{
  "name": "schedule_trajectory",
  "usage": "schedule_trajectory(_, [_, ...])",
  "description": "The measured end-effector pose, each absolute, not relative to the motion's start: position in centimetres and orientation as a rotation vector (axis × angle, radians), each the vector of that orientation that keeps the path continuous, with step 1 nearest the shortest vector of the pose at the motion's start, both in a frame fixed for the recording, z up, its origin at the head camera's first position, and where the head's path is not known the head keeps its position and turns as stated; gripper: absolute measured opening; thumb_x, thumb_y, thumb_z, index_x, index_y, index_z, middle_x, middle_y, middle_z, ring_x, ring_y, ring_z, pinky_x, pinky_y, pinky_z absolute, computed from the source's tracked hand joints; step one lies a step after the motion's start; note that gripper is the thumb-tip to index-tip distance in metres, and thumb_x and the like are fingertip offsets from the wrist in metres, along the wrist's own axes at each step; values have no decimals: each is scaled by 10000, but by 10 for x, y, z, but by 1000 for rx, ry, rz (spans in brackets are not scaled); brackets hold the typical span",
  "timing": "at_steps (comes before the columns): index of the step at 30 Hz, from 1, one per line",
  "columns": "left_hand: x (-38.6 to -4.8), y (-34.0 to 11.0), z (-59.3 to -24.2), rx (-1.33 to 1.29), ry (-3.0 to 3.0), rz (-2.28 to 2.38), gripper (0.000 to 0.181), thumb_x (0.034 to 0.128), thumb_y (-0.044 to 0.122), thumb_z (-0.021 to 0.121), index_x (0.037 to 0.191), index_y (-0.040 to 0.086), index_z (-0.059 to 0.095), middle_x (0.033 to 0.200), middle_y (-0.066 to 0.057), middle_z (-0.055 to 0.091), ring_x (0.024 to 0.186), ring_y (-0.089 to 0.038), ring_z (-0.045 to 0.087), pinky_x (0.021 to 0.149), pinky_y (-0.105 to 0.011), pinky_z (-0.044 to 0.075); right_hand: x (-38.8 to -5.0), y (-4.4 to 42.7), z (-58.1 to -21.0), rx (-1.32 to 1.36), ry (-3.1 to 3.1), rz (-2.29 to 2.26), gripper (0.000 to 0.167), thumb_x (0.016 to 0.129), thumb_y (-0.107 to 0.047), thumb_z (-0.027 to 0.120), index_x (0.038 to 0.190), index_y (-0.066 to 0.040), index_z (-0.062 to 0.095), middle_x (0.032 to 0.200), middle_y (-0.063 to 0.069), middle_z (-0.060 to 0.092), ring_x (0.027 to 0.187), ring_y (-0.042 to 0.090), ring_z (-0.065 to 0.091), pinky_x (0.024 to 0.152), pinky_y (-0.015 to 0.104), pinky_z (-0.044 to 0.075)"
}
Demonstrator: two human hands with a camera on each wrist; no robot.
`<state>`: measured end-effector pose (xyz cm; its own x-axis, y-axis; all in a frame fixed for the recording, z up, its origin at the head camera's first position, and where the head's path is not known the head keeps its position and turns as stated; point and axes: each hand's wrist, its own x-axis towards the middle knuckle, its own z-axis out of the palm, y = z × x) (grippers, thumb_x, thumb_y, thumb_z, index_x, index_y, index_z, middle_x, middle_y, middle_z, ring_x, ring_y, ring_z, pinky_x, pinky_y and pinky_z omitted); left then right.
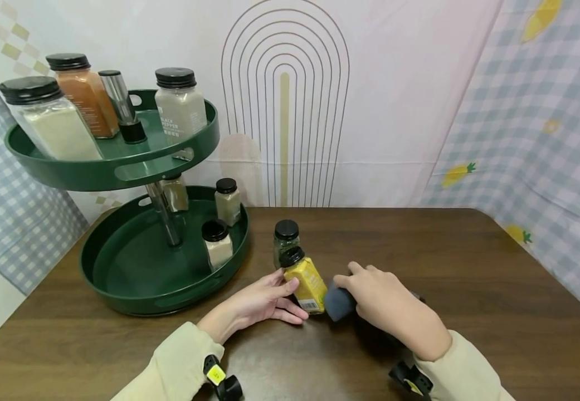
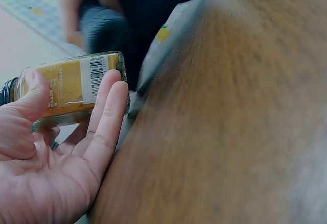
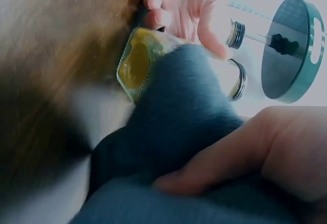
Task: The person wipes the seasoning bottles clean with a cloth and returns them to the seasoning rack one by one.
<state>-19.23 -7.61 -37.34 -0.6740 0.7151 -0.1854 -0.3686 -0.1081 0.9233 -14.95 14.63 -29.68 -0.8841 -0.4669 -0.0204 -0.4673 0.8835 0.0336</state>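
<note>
Left hand (image 1: 272, 302) holds the tilted yellow jar (image 1: 308, 283) between thumb and fingers; right hand (image 1: 381, 292) grips a dark cloth (image 1: 340, 302) just beside it. Seemingly glass, the jar should be stiff, slippery and breakable, best held by its flat sides below the lid (image 1: 292, 255).

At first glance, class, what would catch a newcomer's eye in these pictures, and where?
Probably the two-tier green stand, large at the left of the table, with jars on both tiers. Next comes the bright yellow jar near the middle, tilted in the left hand. Just beside it, the right hand grips a dark blue-grey cloth.
</note>
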Motion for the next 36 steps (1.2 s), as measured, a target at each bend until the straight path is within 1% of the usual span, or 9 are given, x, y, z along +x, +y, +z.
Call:
schedule_trajectory(4, [-193, -76, -374, 423, 1400, 1865, 635, 943, 363, 485, 1455, 121, 196, 1318, -249, 449, 872, -228, 663, 884, -450, 501, -151, 151, -294, -645, 2962, 89, 381, 770, 29, 675, 1093, -170, 639, 1024, 119, 563, 839, 331, 575, 593, 420, 484])
schedule_trajectory(11, [-193, -75, -375, 470, 1419, 1833, 558, 966, 293, 478, 1441, 118, 244, 1287, -204, 491, 872, -238, 661, 866, -437, 512, -149, 155, -288, -687, 3338, -45, 432, 760, 34, 644, 1156, -91, 522, 977, 124, 548, 757, 299, 576, 492, 371, 447])
schedule_trajectory(16, [-193, -74, -374, 499, 1472, 1797, 538, 955, 297, 509, 1390, 57, 302, 1211, -174, 550, 867, -225, 663, 856, -418, 519, -150, 141, -294, -746, 3461, -239, 496, 793, 20, 633, 1239, -132, 479, 1015, 157, 559, 771, 303, 597, 491, 359, 474])
schedule_trajectory(18, [-192, -74, -374, 509, 1485, 1790, 558, 946, 313, 522, 1383, 40, 307, 1190, -180, 559, 862, -221, 662, 854, -417, 520, -149, 137, -296, -743, 3430, -180, 506, 777, 8, 656, 1230, -140, 484, 1018, 159, 557, 751, 297, 594, 471, 346, 462])
schedule_trajectory(22, [-191, -73, -373, 514, 1503, 1783, 587, 941, 325, 529, 1403, 50, 295, 1216, -192, 543, 858, -219, 660, 852, -418, 521, -147, 137, -300, -696, 3302, 34, 448, 740, -1, 694, 1126, -126, 504, 1003, 152, 539, 714, 289, 565, 449, 340, 429])
schedule_trajectory(25, [-190, -73, -372, 510, 1522, 1783, 584, 944, 319, 525, 1410, 54, 292, 1234, -203, 533, 849, -219, 660, 844, -417, 524, -148, 139, -304, -653, 3182, 110, 396, 751, -8, 702, 1075, -132, 511, 1000, 153, 536, 706, 301, 554, 461, 360, 428])
schedule_trajectory(30, [-190, -72, -372, 512, 1549, 1774, 579, 939, 319, 532, 1410, 69, 306, 1217, -204, 542, 837, -215, 657, 825, -406, 533, -149, 142, -314, -582, 3036, 124, 335, 811, 0, 659, 1102, -121, 547, 1043, 202, 553, 756, 373, 562, 526, 433, 474])
schedule_trajectory(33, [-189, -72, -371, 513, 1563, 1769, 573, 937, 321, 536, 1404, 70, 317, 1212, -204, 545, 833, -215, 656, 816, -403, 537, -151, 144, -315, -537, 2951, 105, 377, 823, 17, 642, 1164, -121, 557, 1124, 223, 545, 849, 415, 564, 586, 472, 487])
schedule_trajectory(36, [-188, -72, -372, 506, 1568, 1776, 557, 945, 314, 527, 1398, 65, 320, 1216, -203, 545, 832, -217, 657, 816, -407, 536, -151, 151, -308, -571, 2937, 80, 412, 800, 43, 646, 1170, -119, 565, 1107, 197, 556, 843, 388, 579, 590, 463, 485])
